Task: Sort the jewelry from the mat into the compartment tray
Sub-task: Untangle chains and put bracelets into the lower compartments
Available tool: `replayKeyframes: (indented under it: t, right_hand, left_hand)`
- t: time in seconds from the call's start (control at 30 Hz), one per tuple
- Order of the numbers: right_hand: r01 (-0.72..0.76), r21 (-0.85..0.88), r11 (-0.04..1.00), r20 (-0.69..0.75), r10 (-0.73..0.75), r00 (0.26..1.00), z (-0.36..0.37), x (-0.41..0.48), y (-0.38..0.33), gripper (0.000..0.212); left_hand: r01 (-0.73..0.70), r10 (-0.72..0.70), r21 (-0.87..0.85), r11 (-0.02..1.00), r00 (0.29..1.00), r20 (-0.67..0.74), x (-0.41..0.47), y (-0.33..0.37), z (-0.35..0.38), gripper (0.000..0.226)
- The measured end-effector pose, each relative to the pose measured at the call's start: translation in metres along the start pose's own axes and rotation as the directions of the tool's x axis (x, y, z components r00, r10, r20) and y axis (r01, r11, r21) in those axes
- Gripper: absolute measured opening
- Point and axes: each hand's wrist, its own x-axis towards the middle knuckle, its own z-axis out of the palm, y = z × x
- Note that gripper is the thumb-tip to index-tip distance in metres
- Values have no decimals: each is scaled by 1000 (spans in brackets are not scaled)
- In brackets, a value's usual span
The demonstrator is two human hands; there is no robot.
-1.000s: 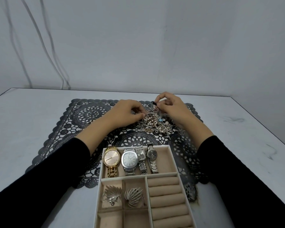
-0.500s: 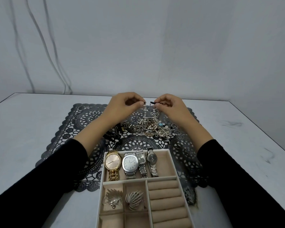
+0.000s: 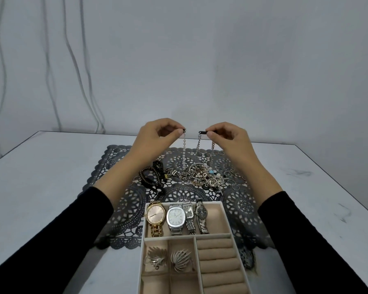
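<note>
My left hand and my right hand are raised above the dark lace mat. Each pinches one end of a thin silver chain. The chain's strands hang down into the tangled jewelry pile in the mat's middle, so its lower part is lost among the other pieces. A small black piece shows at my right fingertips. The beige compartment tray sits near me; its top section holds several watches, and two small sections below hold silver brooches.
Black bracelets lie on the mat left of the pile. Loose rings are scattered to its right. The tray's right side has padded ring rolls. White cables hang down the wall at the back left. The grey table ends at the right.
Both hands rose from the jewelry pile and drew slightly apart, lifting a silver chain by its two ends; the chain now hangs taut from my fingers.
</note>
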Motion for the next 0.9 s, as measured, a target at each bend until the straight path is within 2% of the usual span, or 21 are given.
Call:
replayKeyframes:
  t: [0.53, 0.9]
  right_hand:
    - [100, 315, 944, 6, -107, 994, 7, -24, -87, 10]
    - [116, 431, 895, 66, -160, 985, 3, -66, -130, 11]
  left_hand:
    - [-101, 100, -13, 995, 993, -61, -27, 77, -61, 6]
    - [-139, 135, -32, 990, 986, -94, -83, 117, -85, 6]
